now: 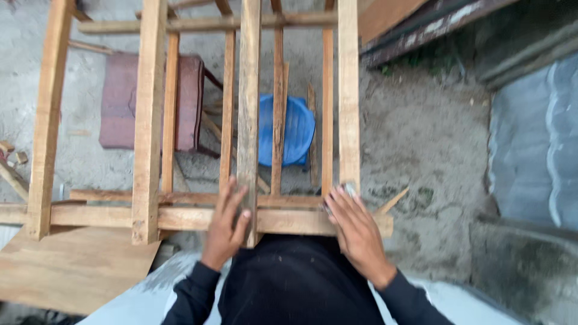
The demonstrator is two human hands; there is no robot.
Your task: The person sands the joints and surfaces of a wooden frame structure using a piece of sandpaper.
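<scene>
A rough wooden frame (180, 218) of long slats and crossbars stands in front of me, seen from above. My left hand (227, 225) grips the near end of the middle slat (248, 96), fingers wrapped around it. My right hand (355, 229) rests on the near crossbar at the foot of the right slat (348, 90), with something small and grey under its fingertips that I cannot make out. Both sleeves are dark.
Under the frame lie a reddish cushioned seat (120, 102) and a blue plastic object (298, 129) on sandy ground. A flat wooden board (72, 265) sits at the lower left. Corrugated grey sheeting (536, 144) lies on the right, dark planks at the upper right.
</scene>
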